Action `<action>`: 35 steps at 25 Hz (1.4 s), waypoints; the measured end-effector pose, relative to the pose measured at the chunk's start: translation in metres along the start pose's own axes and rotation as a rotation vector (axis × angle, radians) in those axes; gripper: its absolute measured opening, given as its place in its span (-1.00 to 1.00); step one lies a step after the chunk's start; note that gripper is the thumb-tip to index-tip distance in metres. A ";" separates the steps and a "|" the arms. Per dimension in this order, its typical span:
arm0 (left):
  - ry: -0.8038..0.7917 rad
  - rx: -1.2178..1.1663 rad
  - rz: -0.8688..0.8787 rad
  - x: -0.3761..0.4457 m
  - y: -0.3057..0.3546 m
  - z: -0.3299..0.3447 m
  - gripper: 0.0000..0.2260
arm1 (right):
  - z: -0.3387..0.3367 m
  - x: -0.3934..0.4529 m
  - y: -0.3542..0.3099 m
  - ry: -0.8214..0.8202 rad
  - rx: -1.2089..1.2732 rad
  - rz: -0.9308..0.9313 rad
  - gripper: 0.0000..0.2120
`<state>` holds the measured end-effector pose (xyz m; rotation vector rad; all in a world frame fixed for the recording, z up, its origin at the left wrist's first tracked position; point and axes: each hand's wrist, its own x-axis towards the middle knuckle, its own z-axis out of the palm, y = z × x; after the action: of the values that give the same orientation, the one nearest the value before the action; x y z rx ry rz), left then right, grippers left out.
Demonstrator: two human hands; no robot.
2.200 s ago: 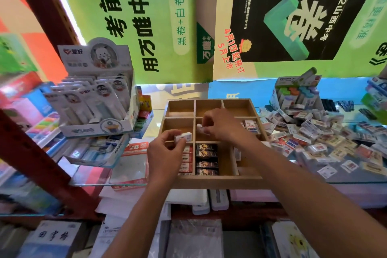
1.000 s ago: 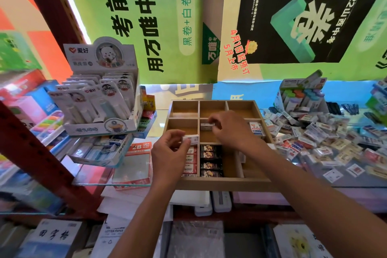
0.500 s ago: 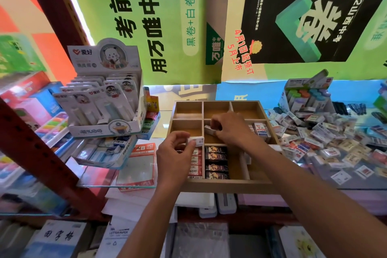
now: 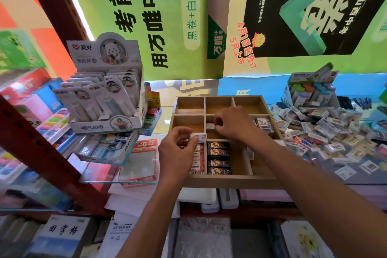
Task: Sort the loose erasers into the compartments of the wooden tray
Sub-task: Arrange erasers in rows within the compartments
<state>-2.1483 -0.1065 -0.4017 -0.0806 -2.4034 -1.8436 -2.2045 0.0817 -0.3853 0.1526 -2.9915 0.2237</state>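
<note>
The wooden tray [image 4: 230, 181] lies on the glass shelf, divided into several compartments. My left hand [image 4: 176, 153] pinches a white eraser [image 4: 199, 137] above the divider at the tray's left side. My right hand [image 4: 232, 124] reaches into the middle compartment and pinches a second white eraser [image 4: 210, 126] there. Red-and-white erasers [image 4: 198, 159] fill the front left compartment and dark erasers [image 4: 218, 158] the one beside it. One more eraser [image 4: 262, 123] sits in the right middle compartment. A heap of loose erasers [image 4: 326, 136] spreads to the right of the tray.
A white display box of carded correction tapes [image 4: 104, 94] stands left of the tray, with a blue box of erasers [image 4: 109, 148] below it. A carton of coloured items [image 4: 310, 92] stands behind the heap. Paper pads [image 4: 62, 234] lie on the lower shelf.
My right hand has lowered its eraser into the middle compartment. My left hand has stayed over the tray's left side with its eraser, drifting slightly right.
</note>
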 end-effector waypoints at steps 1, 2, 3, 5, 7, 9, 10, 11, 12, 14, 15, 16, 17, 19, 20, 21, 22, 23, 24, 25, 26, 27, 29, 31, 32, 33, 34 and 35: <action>0.001 -0.003 -0.001 0.000 0.000 0.000 -0.86 | 0.000 0.001 0.001 -0.006 -0.011 0.012 -0.86; 0.002 -0.008 -0.002 0.000 0.000 0.000 -0.86 | 0.000 0.000 0.003 0.009 -0.030 0.031 -0.85; 0.004 -0.012 -0.004 0.000 0.000 0.000 -0.86 | -0.001 -0.002 0.003 0.044 -0.042 0.042 -0.84; 0.009 -0.024 -0.005 -0.001 0.001 0.000 -0.86 | -0.005 -0.011 0.001 0.107 0.083 -0.008 -0.84; 0.013 -0.047 -0.007 -0.002 0.004 -0.001 -0.85 | -0.013 -0.028 -0.010 0.038 0.378 -0.165 -0.79; -0.012 -0.105 -0.021 -0.001 0.009 -0.001 -0.85 | -0.015 -0.044 -0.020 -0.005 0.442 -0.322 -0.67; -0.036 -0.131 -0.025 -0.002 0.012 -0.001 -0.85 | -0.012 -0.049 -0.021 0.031 0.422 -0.353 -0.64; -0.062 -0.139 -0.017 -0.002 0.015 -0.001 -0.85 | -0.010 -0.052 -0.021 0.095 0.395 -0.352 -0.65; -0.090 -0.127 0.003 -0.003 0.017 0.000 -0.85 | -0.009 -0.053 -0.020 0.147 0.367 -0.333 -0.69; -0.144 -0.018 0.070 -0.003 0.017 0.004 -0.83 | -0.012 -0.052 -0.012 0.167 0.265 -0.250 -0.72; -0.164 0.110 0.122 -0.004 0.014 0.008 -0.81 | -0.014 -0.050 -0.005 0.146 0.171 -0.186 -0.71; -0.166 0.268 0.181 -0.006 0.011 0.013 -0.80 | -0.017 -0.046 0.004 0.126 0.078 -0.114 -0.70; -0.146 0.407 0.234 -0.009 0.008 0.018 -0.79 | -0.020 -0.041 0.012 0.105 -0.004 -0.049 -0.71; -0.073 0.538 0.284 -0.011 0.004 0.025 -0.83 | -0.025 -0.034 0.017 0.061 -0.162 -0.029 -0.79; -0.042 0.555 0.283 -0.011 0.004 0.027 -0.85 | -0.026 -0.030 0.015 0.040 -0.231 -0.063 -0.82; -0.023 0.562 0.279 -0.010 0.004 0.028 -0.86 | -0.027 -0.025 0.011 0.018 -0.284 -0.093 -0.83; -0.016 0.566 0.277 -0.010 0.003 0.029 -0.88 | -0.028 -0.021 0.008 -0.002 -0.323 -0.108 -0.83; -0.016 0.566 0.275 -0.010 0.003 0.029 -0.89 | -0.027 -0.019 0.006 -0.010 -0.347 -0.106 -0.82; -0.014 0.566 0.275 -0.010 0.002 0.029 -0.89 | -0.026 -0.016 0.006 -0.015 -0.359 -0.093 -0.82; -0.008 0.567 0.275 -0.010 0.002 0.029 -0.90 | -0.023 -0.015 0.006 -0.013 -0.367 -0.079 -0.82; -0.003 0.568 0.271 -0.010 0.002 0.030 -0.90 | -0.021 -0.015 0.007 -0.006 -0.378 -0.065 -0.82; 0.001 0.567 0.267 -0.009 0.002 0.031 -0.90 | -0.018 -0.016 0.008 0.002 -0.392 -0.055 -0.82; 0.003 0.568 0.260 -0.009 0.002 0.032 -0.90 | -0.014 -0.017 0.008 0.029 -0.406 -0.025 -0.83; 0.000 0.565 0.262 -0.011 0.003 0.032 -0.90 | -0.011 -0.017 0.006 0.073 -0.437 0.003 -0.84; 0.001 0.562 0.261 -0.011 0.003 0.031 -0.90 | -0.009 -0.017 0.006 0.091 -0.464 0.010 -0.83; 0.000 0.558 0.257 -0.011 0.003 0.031 -0.90 | -0.008 -0.017 0.007 0.102 -0.482 0.019 -0.82; 0.000 0.553 0.253 -0.011 0.004 0.031 -0.91 | -0.007 -0.016 0.008 0.106 -0.485 0.026 -0.82; 0.000 0.549 0.252 -0.011 0.005 0.031 -0.92 | -0.006 -0.015 0.007 0.106 -0.478 0.030 -0.82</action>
<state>-2.1382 -0.0752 -0.4065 -0.3150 -2.6558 -1.0401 -2.1899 0.0913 -0.3827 0.0409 -2.8437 -0.4633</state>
